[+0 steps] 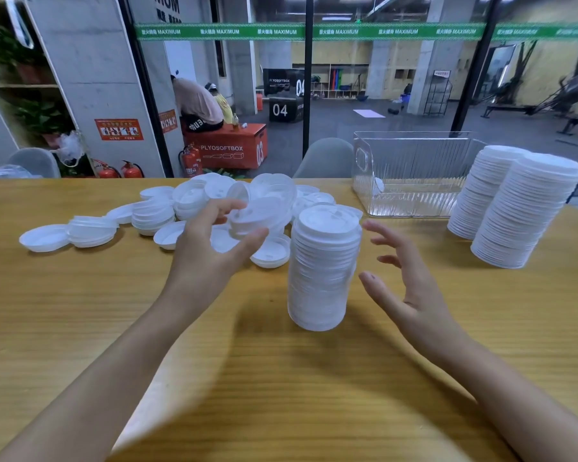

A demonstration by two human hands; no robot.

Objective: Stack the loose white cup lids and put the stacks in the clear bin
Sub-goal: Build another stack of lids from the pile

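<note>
A tall stack of white lids stands upright in the middle of the wooden table. My left hand is raised just left of its top and pinches a small bunch of white lids between thumb and fingers, tilted and blurred. My right hand hovers to the right of the stack with fingers spread, apart from it and holding nothing. Loose lids lie scattered behind my left hand, some in short piles. The clear ribbed bin stands at the back right; one lid shows at its left end.
Two tall leaning lid stacks stand on the table to the right of the bin. A grey chair back rises behind the table's far edge. The table shows bare wood near me. Behind a glass wall lies a gym hall.
</note>
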